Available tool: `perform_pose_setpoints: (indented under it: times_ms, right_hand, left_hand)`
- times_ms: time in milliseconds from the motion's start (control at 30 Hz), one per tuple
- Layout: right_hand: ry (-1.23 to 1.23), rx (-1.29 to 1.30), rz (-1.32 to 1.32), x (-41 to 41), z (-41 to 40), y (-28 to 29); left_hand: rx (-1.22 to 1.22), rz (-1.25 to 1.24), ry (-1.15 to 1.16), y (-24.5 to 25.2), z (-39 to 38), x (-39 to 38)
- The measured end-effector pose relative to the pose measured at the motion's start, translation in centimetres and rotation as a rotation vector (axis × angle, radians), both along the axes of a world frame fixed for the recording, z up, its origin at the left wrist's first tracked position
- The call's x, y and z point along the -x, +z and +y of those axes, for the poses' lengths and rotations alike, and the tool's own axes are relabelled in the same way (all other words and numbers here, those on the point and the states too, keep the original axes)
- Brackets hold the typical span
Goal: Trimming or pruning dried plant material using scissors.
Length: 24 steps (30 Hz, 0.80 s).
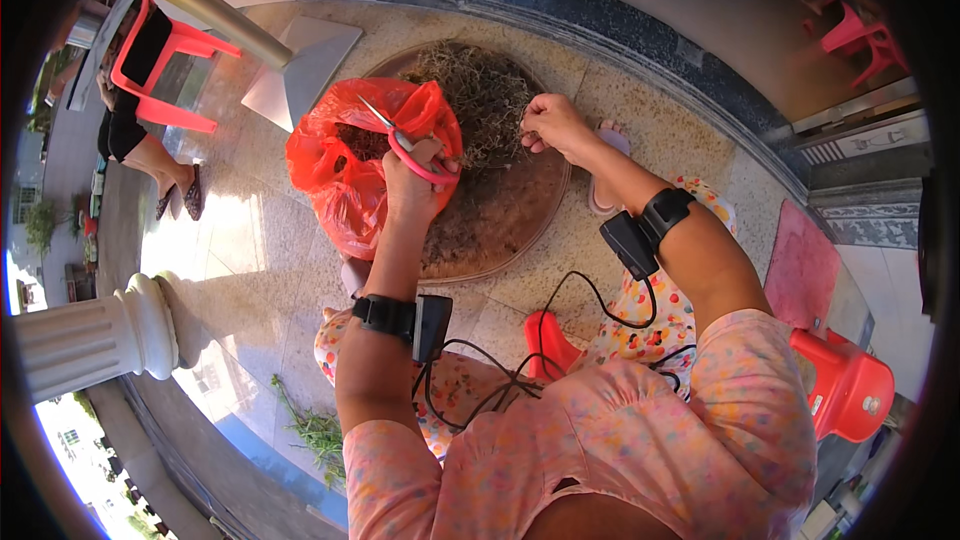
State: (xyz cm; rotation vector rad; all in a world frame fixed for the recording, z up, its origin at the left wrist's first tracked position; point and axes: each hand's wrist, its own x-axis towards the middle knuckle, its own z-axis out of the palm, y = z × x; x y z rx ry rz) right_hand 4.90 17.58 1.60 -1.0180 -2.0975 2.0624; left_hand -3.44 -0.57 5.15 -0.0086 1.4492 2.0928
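Observation:
My left hand [417, 172] holds a pair of scissors [409, 150] with pink handles, the blades pointing up and away over a red plastic bag [337, 202]. Dark dried plant matter [358, 141] shows in the bag's mouth. Beside the bag, a heap of dry, tangled stems or roots [480, 101] lies on the far part of a round brown board [495, 221]. At the right edge of the heap is my right hand [553, 124], fingers bent together with the tips near some thin strands; whether it grips one I cannot tell.
Black cables [510, 382] run from the boxes strapped to both forearms across my lap. A red plastic stool [847, 386] stands at right. At upper left, a person [135, 127] sits on a red chair [176, 37]. A white column [97, 337] is at left, green sprigs [319, 431] on the floor.

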Motion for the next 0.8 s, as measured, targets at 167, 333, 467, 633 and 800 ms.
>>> perform_pose_setpoints:
  times_ms: [167,333,467,633,800]
  right_hand:
    - [0.01,-0.059,0.029,0.3,-0.5,0.6]
    - [0.16,0.099,0.022,0.3,-1.3,1.3]
    - [0.22,0.444,0.07,0.1,-1.7,1.6]
    - [0.257,0.485,0.068,0.2,-2.7,2.6]
    - [0.283,0.338,0.068,0.4,-3.0,2.2]
  left_hand:
    - [-0.025,-0.098,-0.151,0.3,-0.1,0.2]
    - [-0.112,-0.082,-0.251,0.8,0.3,0.0]
    - [-0.054,0.015,-0.222,0.6,0.4,0.2]
    - [-0.06,0.08,-0.115,0.2,0.4,0.3]
    - [-0.085,0.146,-0.046,0.0,0.5,0.4]
